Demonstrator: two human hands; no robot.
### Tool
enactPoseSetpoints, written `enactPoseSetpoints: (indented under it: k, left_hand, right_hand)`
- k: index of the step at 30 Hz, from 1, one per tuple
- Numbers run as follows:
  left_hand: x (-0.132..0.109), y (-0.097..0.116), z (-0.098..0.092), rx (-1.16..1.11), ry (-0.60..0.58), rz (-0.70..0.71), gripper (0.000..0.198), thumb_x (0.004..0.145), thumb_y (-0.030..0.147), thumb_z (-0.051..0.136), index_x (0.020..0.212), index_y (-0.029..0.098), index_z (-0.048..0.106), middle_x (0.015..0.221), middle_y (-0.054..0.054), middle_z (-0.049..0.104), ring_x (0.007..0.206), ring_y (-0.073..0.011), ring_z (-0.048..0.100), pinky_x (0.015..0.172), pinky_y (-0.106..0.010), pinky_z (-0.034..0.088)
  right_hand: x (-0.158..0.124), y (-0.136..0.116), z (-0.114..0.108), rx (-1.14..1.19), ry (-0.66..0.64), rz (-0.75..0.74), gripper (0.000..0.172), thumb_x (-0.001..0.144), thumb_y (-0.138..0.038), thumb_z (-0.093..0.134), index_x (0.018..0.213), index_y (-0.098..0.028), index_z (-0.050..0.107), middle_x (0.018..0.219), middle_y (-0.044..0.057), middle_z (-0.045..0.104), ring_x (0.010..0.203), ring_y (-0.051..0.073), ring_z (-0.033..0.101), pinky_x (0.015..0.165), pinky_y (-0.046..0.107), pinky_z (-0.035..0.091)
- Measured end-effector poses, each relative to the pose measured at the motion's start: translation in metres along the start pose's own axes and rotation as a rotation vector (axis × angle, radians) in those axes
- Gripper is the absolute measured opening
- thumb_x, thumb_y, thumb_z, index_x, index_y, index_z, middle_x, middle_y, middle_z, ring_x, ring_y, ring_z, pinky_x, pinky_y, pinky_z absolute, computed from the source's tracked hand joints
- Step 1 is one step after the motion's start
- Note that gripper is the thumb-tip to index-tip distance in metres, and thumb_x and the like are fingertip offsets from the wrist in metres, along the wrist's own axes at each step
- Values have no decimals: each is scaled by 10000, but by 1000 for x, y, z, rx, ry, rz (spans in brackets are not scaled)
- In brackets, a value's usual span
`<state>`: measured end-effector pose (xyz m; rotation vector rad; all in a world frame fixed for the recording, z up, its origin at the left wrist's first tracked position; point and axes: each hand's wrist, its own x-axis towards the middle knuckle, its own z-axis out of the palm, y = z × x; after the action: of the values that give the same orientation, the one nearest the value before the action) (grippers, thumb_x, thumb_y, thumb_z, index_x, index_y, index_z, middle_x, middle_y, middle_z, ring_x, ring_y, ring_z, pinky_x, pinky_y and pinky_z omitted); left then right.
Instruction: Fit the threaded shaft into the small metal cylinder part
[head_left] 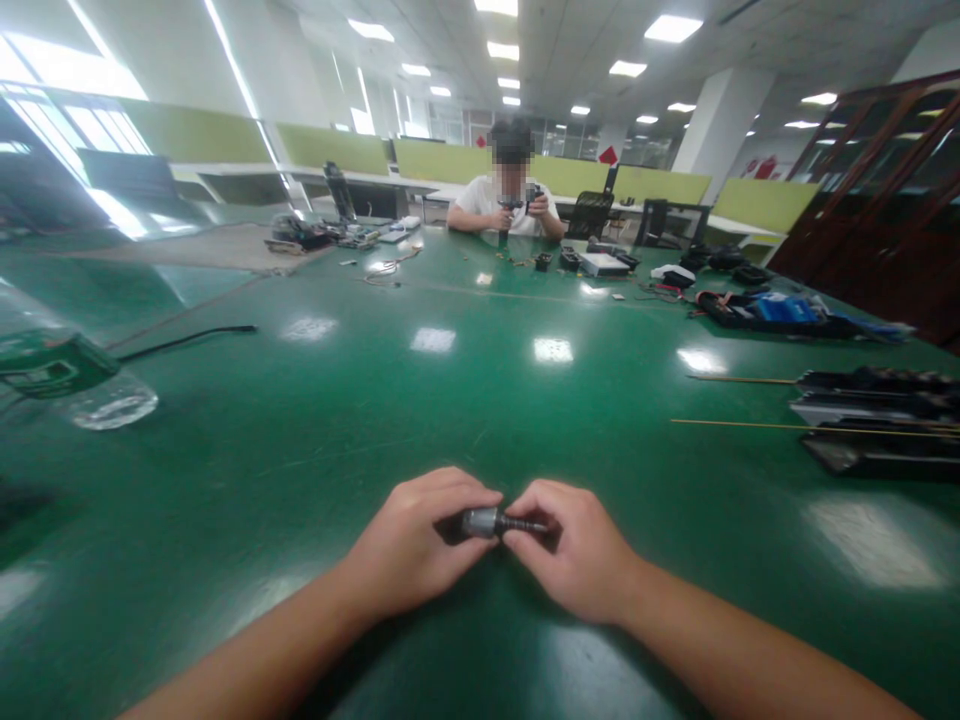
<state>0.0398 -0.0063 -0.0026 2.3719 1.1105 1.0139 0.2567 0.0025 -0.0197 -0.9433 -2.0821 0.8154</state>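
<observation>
Just above the green table point(480, 420), near its front edge, a small grey cylinder point(480, 522) lies sideways between my two hands. A thin, dark, ribbed shaft point(523, 524) sticks out of its right end. My left hand point(412, 540) is closed round the cylinder, with the thumb below and the fingers above; the cylinder's left end is hidden in the palm. My right hand point(581, 555) pinches the shaft between thumb and forefinger, and the shaft's far tip is partly covered. The fingertips of both hands almost meet at the joint between cylinder and shaft.
A clear plastic bottle point(112, 395) with a green label lies at the left, near a black cable point(187, 340). Black metal parts point(874, 410) with thin rods reach in from the right. Farther back are a blue-filled tray point(787, 308), a white box point(604, 264) and a seated person point(469, 205).
</observation>
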Motion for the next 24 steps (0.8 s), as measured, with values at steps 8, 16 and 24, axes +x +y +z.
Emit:
enactPoseSetpoints:
  k: [8,16,24]
  left_hand:
    - [-2,-1,1,-13,-7,-9,208,806,180,731,1011,218,731,927,-14,734,844,-118,681,773,-192,535]
    - [-2,-2,0,-13,-7,-6,203,817,194,726,1019,219,729,933,-18,731,846,-118,679,774,-197,536]
    - [-2,-3,-1,-12,-7,-4,214,811,180,725,1021,222,727,935,-17,730,850,-122,679,778,-203,536]
  right_hand:
    - [0,0,1,0,3,1,84,802,-146,691,863,-190,657,777,-10,645,692,138,579,644,249,406]
    - [-1,0,1,-9,2,-4,67,809,-151,688,851,-189,654,772,-12,641,691,137,577,643,249,402]
    - [0,1,2,-14,-2,13,95,780,-163,717,845,-192,654,756,-18,636,665,133,567,619,244,396]
